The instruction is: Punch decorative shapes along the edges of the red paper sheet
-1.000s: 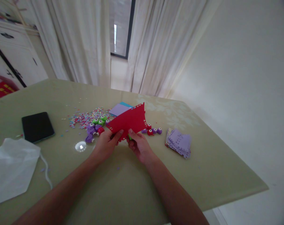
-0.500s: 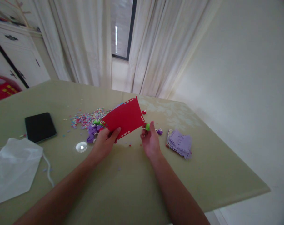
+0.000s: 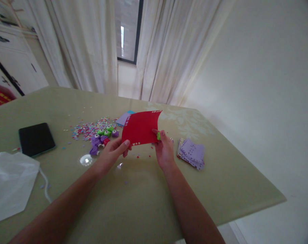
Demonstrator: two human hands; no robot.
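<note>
A pale-green covered bench point(image 3: 232, 176) stands below off-white fabric curtains point(image 3: 85, 47). At frame centre, the left hand point(image 3: 114, 150) pinches the lower left corner of a rectangular red paper sheet point(image 3: 141, 127). The right hand point(image 3: 165, 152) grips a small green plastic punch point(image 3: 158, 136) at its right edge; seating unclear. Edge punching appears in hand; the next move calls for squaring that edge. Open room: lower centre, bounded right by stacked purple punched paper point(image 3: 193, 150).

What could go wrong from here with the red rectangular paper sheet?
The red rectangular paper sheet could tear along its cut-out edge, close to where the left hand grips it. The small rounded green plastic-looking piece pinched in the right hand might slip. The loose heap of tiny multicoloured paper bits could scatter if brushed.
</note>
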